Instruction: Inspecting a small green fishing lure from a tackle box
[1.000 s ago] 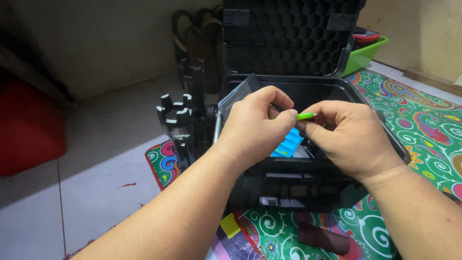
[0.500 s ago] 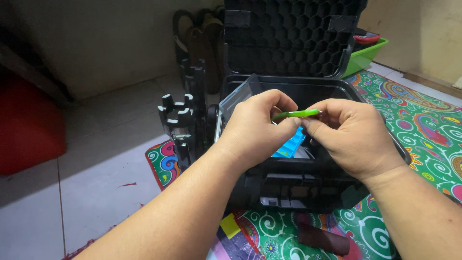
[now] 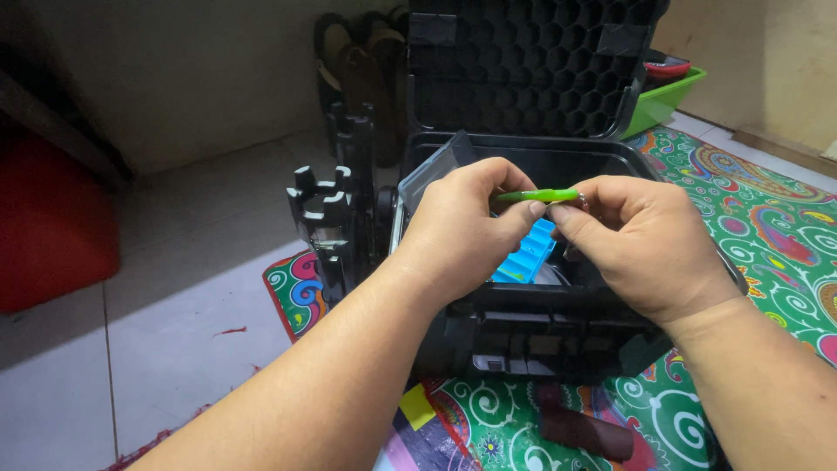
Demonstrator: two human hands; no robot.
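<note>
Above an open black plastic case [image 3: 540, 349] on the green patterned mat [image 3: 785, 235], the left hand [image 3: 458, 231] and right hand [image 3: 645, 240] are each pinching one end of a thin green stick [image 3: 538, 195], both grips pressed together.

Both forearms reach forward from the lower edge of the view and draw together, bare to the elbow. The left hand [image 3: 462, 228] is curled, knuckles up, thumb and forefinger pinched shut at the tips. The right hand [image 3: 641, 240] faces it, back of the hand up, fingers bent inward, its grip pinched too. The fingertips of both hands nearly meet, wrists fairly straight.
</note>
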